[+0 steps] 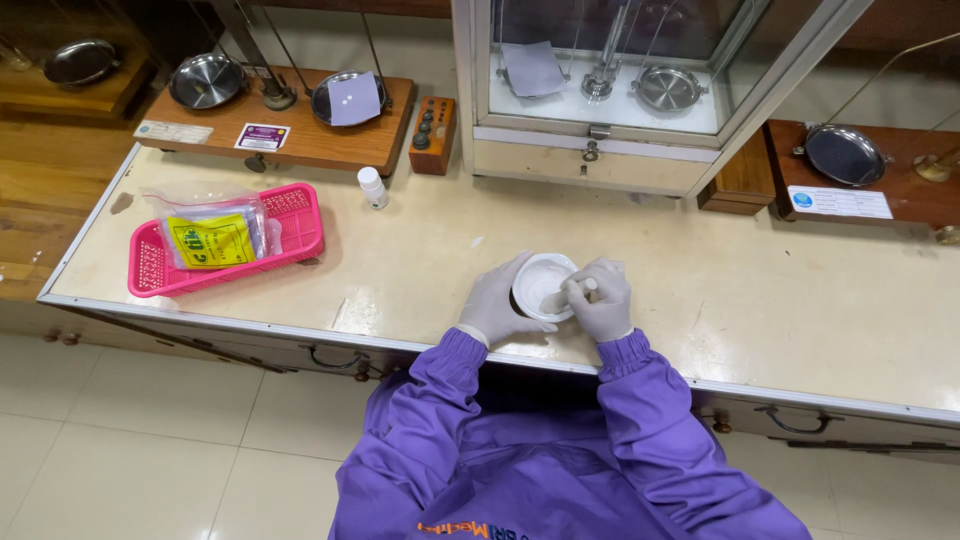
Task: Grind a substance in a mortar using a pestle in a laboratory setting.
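Note:
A white mortar [542, 284] holding white powder stands near the front edge of the cream bench [780, 300]. My left hand [493, 302], in a white glove, wraps around the mortar's left side. My right hand [604, 298], also gloved, grips a white pestle [567, 294] whose tip rests inside the bowl. Purple sleeves cover both arms.
A pink basket [290, 215] with plastic packets sits at the left. A small white bottle [373, 187] stands behind it. A glass-cased balance [600, 90], a wooden weight block [432, 122] and wooden pan balances [270, 100] line the back. Another pan balance [846, 155] is at the right.

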